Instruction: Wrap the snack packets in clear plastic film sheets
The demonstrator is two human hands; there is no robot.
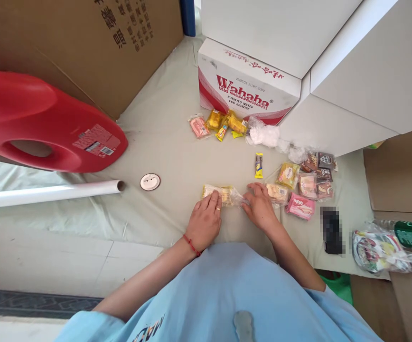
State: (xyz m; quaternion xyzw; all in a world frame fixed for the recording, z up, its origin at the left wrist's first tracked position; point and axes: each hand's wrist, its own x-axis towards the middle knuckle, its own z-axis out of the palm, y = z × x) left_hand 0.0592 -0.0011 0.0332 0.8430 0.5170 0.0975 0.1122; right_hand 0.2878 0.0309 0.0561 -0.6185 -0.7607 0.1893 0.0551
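Note:
A clear-wrapped packet of pale yellow biscuits or wafers lies on the light cloth in front of me. My left hand rests over its left part, fingers close together and holding it down; a ring and a red bracelet show. My right hand is at the packet's right end, thumb and forefinger closed on the loose clear wrapper; the exact pinch is hard to see. Just right of that hand is another wrapped biscuit packet. A small yellow-and-blue snack bar lies above my right hand.
Several wrapped snacks and a black pixelated object lie right. Yellow packets and crumpled clear wrappers sit before the Wahaha box. Left are a round badge, white tube, red jug and cardboard box.

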